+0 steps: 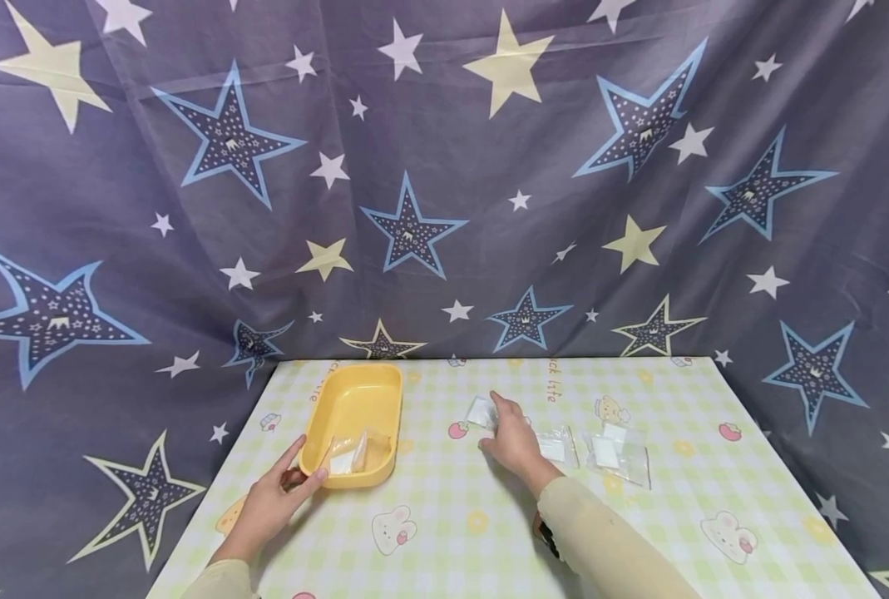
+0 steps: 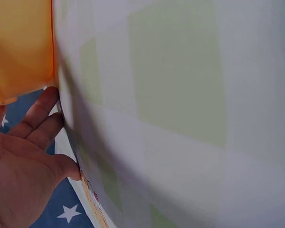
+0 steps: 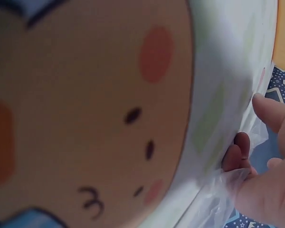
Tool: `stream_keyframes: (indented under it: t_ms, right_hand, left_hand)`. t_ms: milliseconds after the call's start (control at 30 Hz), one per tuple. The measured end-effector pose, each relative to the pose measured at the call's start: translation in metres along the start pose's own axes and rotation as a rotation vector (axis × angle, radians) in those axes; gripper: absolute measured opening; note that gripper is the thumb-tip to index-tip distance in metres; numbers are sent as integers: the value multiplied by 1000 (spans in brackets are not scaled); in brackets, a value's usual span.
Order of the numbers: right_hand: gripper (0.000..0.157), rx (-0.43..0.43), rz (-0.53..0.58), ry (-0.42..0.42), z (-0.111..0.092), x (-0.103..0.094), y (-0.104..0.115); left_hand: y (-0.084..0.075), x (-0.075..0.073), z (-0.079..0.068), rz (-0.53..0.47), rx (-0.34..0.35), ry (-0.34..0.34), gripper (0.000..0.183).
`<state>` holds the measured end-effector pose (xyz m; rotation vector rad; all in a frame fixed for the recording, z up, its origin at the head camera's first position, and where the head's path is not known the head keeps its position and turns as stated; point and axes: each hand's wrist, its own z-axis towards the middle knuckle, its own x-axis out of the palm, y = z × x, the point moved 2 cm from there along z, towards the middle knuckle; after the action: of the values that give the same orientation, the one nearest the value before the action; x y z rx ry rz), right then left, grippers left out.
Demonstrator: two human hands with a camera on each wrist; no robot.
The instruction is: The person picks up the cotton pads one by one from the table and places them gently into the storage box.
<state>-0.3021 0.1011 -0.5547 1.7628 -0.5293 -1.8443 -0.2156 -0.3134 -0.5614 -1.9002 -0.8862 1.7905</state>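
Observation:
At the near left corner of a yellow tray (image 1: 350,378), my left hand (image 1: 275,499) holds the rim, thumb on the front side and fingers along the left side. A clear bag with white contents (image 1: 345,460) lies in the tray's near end, beside a crumpled clear wrapper. My right hand (image 1: 515,437) reaches over a small clear bag with a white piece (image 1: 481,412), its thumb and forefinger spread apart. The right wrist view shows clear plastic (image 3: 256,130) by the fingers. Whether they press on it is hard to tell.
Right of my right forearm lie more clear bags with white pieces: one bag (image 1: 556,447) close to the wrist, and overlapping bags (image 1: 618,453) farther right. The checked tablecloth (image 1: 489,541) ends at a star-patterned curtain (image 1: 444,166) behind.

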Motion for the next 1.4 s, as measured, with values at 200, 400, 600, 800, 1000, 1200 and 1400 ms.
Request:
stream_keyframes:
  t_ms: [200, 400, 600, 800, 1000, 1200, 1400]
  right_hand:
    - [98, 3, -49, 11, 3, 3, -2]
    - [97, 24, -52, 44, 7, 5, -3]
    - [93, 34, -63, 88, 8, 6, -2]
    - [87, 44, -79, 126, 10, 4, 1]
    - [84, 58, -79, 133, 10, 4, 2]
    - [81, 54, -87, 122, 9, 5, 2]
    - [75, 46, -105, 111, 8, 6, 2]
  left_hand:
    - [-1, 0, -2, -28, 7, -2, 91]
    - [-1, -1, -3, -39, 4, -1, 88]
    - [0, -1, -3, -33, 8, 2, 88]
    - [1, 0, -3, -43, 1, 11, 90]
    - [1, 0, -2, -49, 9, 4, 89]
    - [1, 0, -2, -30, 6, 1, 90]
    - [1, 0, -2, -31, 7, 6, 91]
